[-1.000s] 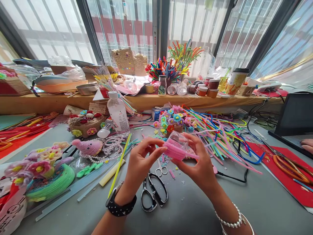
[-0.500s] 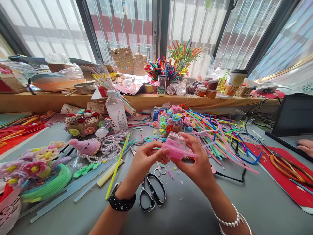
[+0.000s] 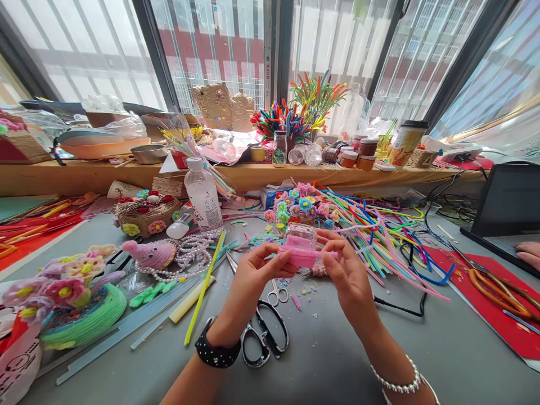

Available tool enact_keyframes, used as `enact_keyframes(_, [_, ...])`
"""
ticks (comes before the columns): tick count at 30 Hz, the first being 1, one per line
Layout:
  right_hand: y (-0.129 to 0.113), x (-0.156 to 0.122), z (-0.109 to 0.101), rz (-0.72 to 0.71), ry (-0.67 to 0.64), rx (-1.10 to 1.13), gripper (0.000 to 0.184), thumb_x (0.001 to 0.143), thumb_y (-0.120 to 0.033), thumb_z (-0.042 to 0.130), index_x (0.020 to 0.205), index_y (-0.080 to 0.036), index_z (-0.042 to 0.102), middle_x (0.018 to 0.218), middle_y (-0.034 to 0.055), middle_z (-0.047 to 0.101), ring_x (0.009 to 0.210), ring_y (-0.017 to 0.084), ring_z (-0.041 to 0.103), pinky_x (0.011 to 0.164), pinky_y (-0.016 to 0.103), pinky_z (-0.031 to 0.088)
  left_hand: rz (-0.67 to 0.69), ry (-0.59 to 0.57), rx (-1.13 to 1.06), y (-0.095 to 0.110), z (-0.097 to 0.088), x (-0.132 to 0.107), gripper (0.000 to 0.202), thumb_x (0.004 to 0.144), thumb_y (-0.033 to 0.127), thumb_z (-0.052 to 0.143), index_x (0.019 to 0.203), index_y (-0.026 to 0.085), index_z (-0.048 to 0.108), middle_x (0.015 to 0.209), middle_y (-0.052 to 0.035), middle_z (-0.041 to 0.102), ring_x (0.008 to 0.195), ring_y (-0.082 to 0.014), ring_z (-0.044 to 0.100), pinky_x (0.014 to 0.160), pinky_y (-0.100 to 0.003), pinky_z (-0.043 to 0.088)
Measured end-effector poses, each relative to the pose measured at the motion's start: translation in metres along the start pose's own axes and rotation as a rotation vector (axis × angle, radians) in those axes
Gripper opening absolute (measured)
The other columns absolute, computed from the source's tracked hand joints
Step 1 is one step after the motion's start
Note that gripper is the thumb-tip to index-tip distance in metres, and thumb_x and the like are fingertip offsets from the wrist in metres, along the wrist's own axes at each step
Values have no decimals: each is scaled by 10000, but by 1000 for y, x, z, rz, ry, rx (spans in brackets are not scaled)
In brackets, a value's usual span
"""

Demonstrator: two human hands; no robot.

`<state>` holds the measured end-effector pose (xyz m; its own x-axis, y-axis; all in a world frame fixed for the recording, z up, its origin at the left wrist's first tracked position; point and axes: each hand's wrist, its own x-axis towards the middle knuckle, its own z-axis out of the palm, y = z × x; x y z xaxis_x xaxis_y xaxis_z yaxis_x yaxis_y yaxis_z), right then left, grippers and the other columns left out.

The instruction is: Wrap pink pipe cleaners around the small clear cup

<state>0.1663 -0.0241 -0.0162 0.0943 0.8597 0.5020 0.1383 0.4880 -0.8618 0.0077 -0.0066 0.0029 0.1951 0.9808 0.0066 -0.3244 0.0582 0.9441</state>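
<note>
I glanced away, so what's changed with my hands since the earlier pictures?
The clear container with its pink strip has turned from tilted to nearly level. Your right hand has moved its thumb up from below to the strip's right end. Your left hand still holds the left side; the black-handled scissors lie as before.

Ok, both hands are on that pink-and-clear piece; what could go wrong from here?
The pink-and-clear piece is held up between the left grip and right grip, so it might slip and drop. It could then pick up the loose pink scrap nearby. The black-handled scissors lie close beside the left forearm, which might knock them.
</note>
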Motion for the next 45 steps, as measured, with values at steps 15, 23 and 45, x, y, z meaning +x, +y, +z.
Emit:
enact_keyframes(15, [-3,-4,6,-18,22,-28,56,855,-278,505,819,-236,514,1259,49,502,1209,219,451,956,406,412,-126,-163,-12,-6,2,-1,247,657,284,741,862,164,673,798,-14,667,681,-123,629,596,-231,537])
enact_keyframes(23, [-6,-7,9,6,-23,-37,63,854,-291,504,833,-232,500,1259,76,503,1217,237,445,963,427,406,-142,-191,38,-4,5,-3,205,695,316,708,831,163,694,769,-31,666,621,-103,621,524,-178,494])
enact_keyframes(45, [-4,-7,9,-1,2,28,33,857,-271,483,869,-241,483,1265,66,490,1226,227,437,991,448,394,-50,-116,109,-6,4,-1,264,694,360,691,826,167,569,524,26,589,475,-82,524,446,-176,347])
